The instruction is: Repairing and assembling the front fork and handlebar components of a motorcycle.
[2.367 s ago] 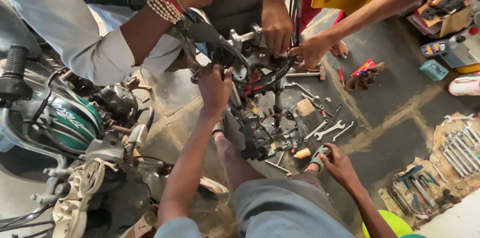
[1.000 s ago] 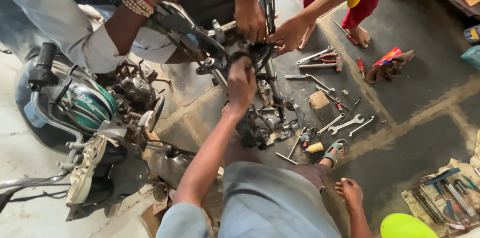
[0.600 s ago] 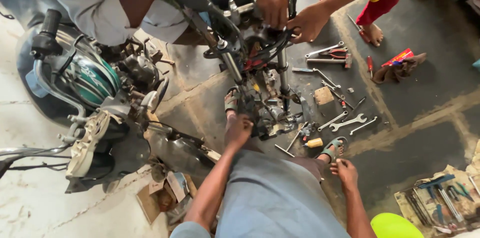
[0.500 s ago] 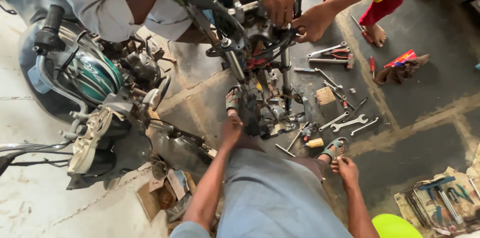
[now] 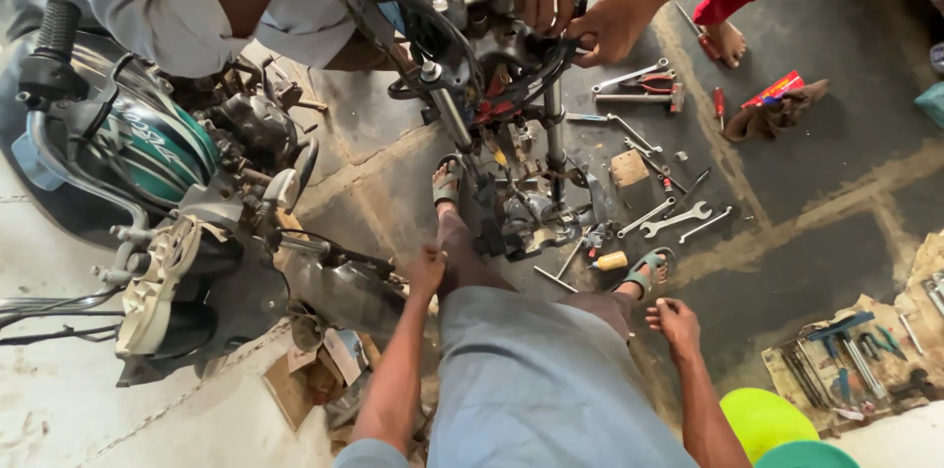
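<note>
A: Start at the left. What stands there?

B: A motorcycle [image 5: 147, 163] with a teal and black tank, its handlebar end pointing up-left, resting on the concrete floor [image 5: 846, 232]. A co-worker's grey sleeve [image 5: 167, 6] reaches in above it.

A: And the person's own hands?

B: The left hand [image 5: 426, 269] lies on the left knee, just beside the motorcycle's dark lower parts, fingers curled loosely, holding nothing. The right hand [image 5: 675, 321] hangs by the right knee near the sandalled foot, its grip slack and empty as well.

A: So what is nearest to them?

B: The stripped frame assembly [image 5: 511, 134] stands upright between the person's feet, touching the left leg. Two other people's hands [image 5: 580, 6] hold its top.

A: How would it handle?

B: Heavy and stiff, I'd judge: steel tubes with cables and greasy fittings, likely slippery. The bare tube [image 5: 554, 129] or the upper clamp looks the safest hold; the wires would give way.

A: Further right?

B: Loose spanners [image 5: 678, 219] and a small yellow-handled tool [image 5: 610, 261] lie on the floor close to the right foot, red-handled pliers [image 5: 657, 85] beyond them, and a tray of tools [image 5: 855, 360] well apart at the far right
</note>
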